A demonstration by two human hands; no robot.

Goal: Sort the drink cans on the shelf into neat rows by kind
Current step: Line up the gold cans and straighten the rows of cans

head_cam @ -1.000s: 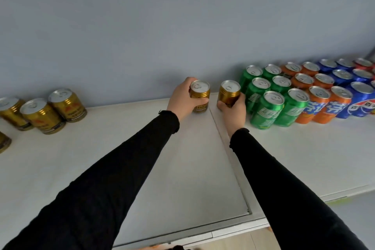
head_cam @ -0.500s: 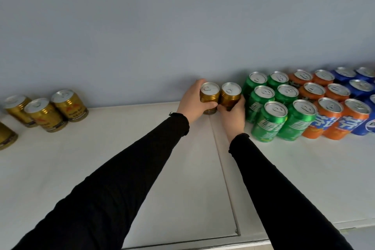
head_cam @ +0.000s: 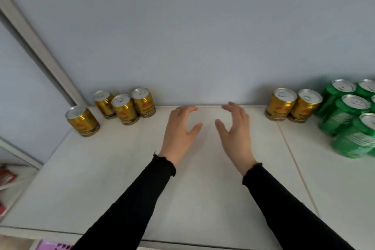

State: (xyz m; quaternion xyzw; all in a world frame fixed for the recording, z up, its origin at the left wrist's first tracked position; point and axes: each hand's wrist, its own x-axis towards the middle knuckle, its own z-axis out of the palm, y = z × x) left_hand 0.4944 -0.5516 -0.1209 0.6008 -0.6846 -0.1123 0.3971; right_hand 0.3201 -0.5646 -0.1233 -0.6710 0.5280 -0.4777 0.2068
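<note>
Both hands, left hand and right hand, hang over the white shelf, fingers curled apart, holding nothing. Four gold cans stand left of the fingers, two gold cans and green cans right, by the grey wall.

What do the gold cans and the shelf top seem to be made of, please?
The gold cans look like metal: glossy gold sides that catch the light, ridged near the top, with plain silver pull-tab lids. The shelf top is matt white with a thin seam running front to back; it looks like painted or laminated board, though coated metal can't be ruled out.
</note>
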